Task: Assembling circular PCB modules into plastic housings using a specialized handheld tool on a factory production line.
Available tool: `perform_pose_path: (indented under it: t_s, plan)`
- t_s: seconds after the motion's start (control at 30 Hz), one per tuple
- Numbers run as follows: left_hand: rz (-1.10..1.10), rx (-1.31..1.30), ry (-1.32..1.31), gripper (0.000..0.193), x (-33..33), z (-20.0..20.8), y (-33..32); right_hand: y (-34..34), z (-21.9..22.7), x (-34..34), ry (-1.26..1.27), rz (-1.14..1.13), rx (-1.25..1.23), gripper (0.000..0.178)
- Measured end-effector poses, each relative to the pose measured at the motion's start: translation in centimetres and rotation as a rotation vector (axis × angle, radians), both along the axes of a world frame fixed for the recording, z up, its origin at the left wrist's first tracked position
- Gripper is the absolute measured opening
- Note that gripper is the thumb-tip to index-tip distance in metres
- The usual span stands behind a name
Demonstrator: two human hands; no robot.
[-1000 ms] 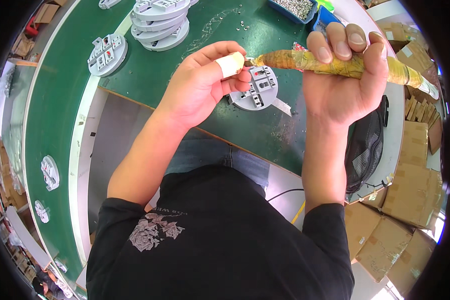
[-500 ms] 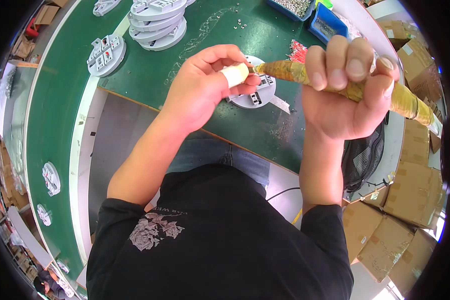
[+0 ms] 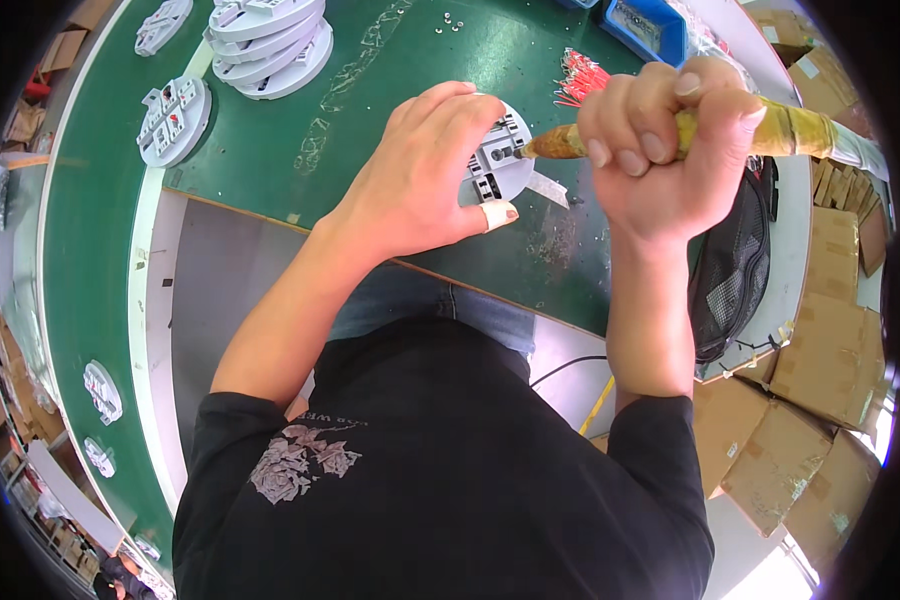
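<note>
While the right grip [image 3: 660, 150] is wrapped around a tapering, yellow-taped tool [image 3: 560, 142], the left grip [image 3: 425, 165] spans, wide, a round pale-grey disc [image 3: 513, 178] with black fittings on the green worktop [image 3: 515, 55].

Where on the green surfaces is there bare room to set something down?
On the tabletop, between the grey disc stack and the left hand, apart from pale marks; also the far-left green strip, between its upper disc and lower disc. Crowded: around the central disc, with both hands, the wrapped tool and red wires.
</note>
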State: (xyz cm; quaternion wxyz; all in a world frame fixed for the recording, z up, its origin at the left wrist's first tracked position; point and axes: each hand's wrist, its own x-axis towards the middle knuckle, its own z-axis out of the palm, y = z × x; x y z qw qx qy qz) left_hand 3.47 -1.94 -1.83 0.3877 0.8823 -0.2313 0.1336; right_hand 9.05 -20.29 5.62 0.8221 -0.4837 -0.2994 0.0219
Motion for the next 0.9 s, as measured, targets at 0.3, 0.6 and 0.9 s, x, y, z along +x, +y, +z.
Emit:
perform_pose_path:
  t_s: [0.3,0.6,0.9]
  plan:
    - [0.022,-0.049,-0.025,0.072,0.6,-0.1,-0.4,1.9,-1.4,0.5,-0.062,0.075,-0.156,0.038]
    - [-0.047,-0.007,0.034,0.077,2.0,-0.5,-3.9,0.0,-2.9,1.4,-0.085,-0.028,-0.203,0.032]
    - [-0.033,0.083,0.047,0.086,4.4,-1.1,-6.3,-1.9,0.2,2.4,0.091,-0.422,-0.115,0.025]
